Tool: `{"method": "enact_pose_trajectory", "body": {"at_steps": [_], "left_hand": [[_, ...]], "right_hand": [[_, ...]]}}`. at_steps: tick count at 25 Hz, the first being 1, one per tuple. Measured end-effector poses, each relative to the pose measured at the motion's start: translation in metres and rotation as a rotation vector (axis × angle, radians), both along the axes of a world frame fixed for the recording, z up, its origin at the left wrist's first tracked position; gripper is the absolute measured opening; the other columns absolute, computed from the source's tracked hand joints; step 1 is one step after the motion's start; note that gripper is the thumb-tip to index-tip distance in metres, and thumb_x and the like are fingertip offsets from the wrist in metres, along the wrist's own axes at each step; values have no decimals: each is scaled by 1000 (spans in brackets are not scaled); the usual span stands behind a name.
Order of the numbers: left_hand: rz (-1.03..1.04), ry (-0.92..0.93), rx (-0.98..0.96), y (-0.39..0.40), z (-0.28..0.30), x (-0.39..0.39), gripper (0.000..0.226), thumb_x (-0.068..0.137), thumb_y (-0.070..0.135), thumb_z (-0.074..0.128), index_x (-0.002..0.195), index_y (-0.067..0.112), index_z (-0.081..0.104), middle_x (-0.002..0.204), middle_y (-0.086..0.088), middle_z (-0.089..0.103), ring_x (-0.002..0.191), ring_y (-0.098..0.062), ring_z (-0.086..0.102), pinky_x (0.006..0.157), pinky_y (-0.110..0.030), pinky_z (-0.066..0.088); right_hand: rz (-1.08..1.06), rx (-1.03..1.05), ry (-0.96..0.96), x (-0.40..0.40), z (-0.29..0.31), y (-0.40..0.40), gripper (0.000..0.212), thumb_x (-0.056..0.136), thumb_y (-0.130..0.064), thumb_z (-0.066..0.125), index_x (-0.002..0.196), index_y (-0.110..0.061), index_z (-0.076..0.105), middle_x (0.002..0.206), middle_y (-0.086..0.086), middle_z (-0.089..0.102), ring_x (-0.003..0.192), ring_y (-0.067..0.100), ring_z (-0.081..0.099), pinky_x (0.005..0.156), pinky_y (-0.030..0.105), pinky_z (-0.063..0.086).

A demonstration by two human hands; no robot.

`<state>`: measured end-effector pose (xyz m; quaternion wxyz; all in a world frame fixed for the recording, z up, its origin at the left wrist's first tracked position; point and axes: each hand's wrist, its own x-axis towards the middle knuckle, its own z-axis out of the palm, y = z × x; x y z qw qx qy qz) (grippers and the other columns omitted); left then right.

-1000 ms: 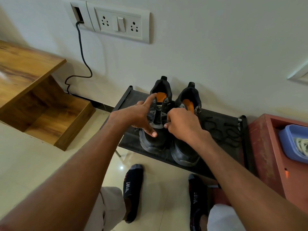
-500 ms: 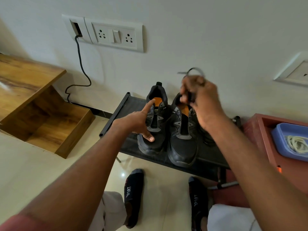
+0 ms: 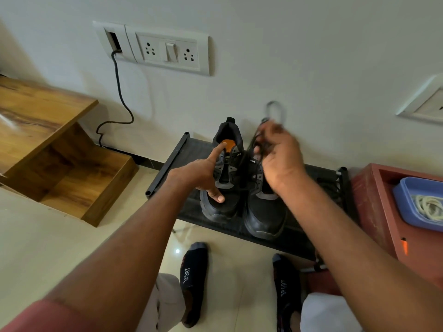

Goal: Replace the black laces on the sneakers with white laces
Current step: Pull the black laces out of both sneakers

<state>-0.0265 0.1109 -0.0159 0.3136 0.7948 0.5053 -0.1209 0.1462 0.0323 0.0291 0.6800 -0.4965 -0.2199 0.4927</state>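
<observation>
Judging by the bare eyelets, the left black mesh sneaker (image 3: 221, 185) on the dark metal rack (image 3: 172, 159) was already unlaced. The thin black lace (image 3: 275, 111) looped up at twelve o'clock from the right hand (image 3: 279, 159), which pinched it above the right sneaker (image 3: 263, 212). The left hand (image 3: 203, 173) steadied the left sneaker, forefinger and thumb spread. The coiled white laces (image 3: 429, 207) waited unused in the blue plastic tub (image 3: 402, 200), at three o'clock, well apart from both hands.
</observation>
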Motion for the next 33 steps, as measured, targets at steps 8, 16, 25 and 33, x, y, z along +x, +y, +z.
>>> {"method": "enact_pose_trajectory", "body": {"at_steps": [8, 16, 25, 33], "left_hand": [[-36, 62, 51, 2, 1, 3, 161, 58, 37, 100, 148, 56, -32, 155, -19, 47, 144, -43, 43, 116, -64, 37], [-55, 139, 185, -1, -4, 2, 160, 52, 55, 98, 148, 59, -30, 164, -10, 35, 152, -44, 24, 118, -71, 20], [-65, 137, 131, -1, 2, 7, 158, 58, 46, 99, 153, 54, -28, 166, -13, 30, 154, -43, 24, 120, -70, 23], [-13, -12, 39, -2, 2, 5, 160, 61, 25, 101, 150, 55, -29, 160, -20, 38, 144, -43, 43, 115, -60, 39]], "right_hand": [[396, -341, -1420, -11, -37, -12, 14, 97, -32, 73, 107, -23, 74, 96, -2, 71, 84, 16, 68, 79, 37, 56], [278, -208, -547, -2, -9, -4, 14, 100, -16, 67, 88, -18, 72, 84, -1, 69, 74, 11, 62, 63, 25, 48], [403, -377, -1261, -14, -43, -9, 18, 93, -33, 78, 105, -20, 73, 96, 0, 73, 83, 14, 68, 80, 35, 58], [314, -472, -1252, -18, -61, 6, 8, 98, -23, 70, 93, -17, 70, 85, 1, 69, 79, 22, 69, 65, 35, 56]]}}
